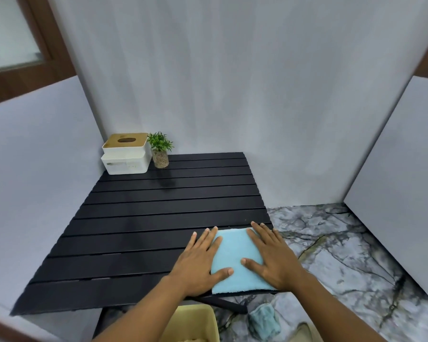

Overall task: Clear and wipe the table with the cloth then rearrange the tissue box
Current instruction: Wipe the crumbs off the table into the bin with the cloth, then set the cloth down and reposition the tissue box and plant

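A folded light blue cloth (235, 257) lies flat at the near right corner of the black slatted table (139, 218). My left hand (200, 260) rests palm down on the cloth's left edge, fingers spread. My right hand (269, 257) presses flat on the cloth's right side, fingers apart. A white tissue box (126, 154) with a wooden lid stands at the table's far left corner, against the wall.
A small potted plant (160, 150) stands just right of the tissue box. A yellow bin (193, 324) sits below the table's near edge. A crumpled teal cloth (263, 322) lies on the marble floor (331, 243). Grey panels enclose the left, back and right.
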`<state>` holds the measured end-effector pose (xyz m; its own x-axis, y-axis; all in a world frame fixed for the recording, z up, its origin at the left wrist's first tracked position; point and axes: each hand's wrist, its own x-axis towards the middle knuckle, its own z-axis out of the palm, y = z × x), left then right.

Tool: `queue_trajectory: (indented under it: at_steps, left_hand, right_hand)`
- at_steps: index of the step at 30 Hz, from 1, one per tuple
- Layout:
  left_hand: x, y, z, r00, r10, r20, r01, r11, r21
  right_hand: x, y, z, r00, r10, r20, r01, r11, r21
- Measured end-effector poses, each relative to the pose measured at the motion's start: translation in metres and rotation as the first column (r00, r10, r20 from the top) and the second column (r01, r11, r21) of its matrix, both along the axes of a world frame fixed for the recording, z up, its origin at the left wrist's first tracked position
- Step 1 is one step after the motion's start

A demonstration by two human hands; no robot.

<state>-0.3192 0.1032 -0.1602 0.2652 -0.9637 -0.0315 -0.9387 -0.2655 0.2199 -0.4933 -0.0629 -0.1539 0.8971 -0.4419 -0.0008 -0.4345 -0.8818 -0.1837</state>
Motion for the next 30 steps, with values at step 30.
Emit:
queue_trajectory:
  at_steps: [30]
  left_hand:
    - [0.04, 0.029, 0.013, 0.992, 0.043, -0.115, -0.063, 0.983, -0.172]
  right_hand:
    - [0.045, 0.004, 0.015, 0.983, 0.045, 0.177, -0.064, 0.992, 0.107]
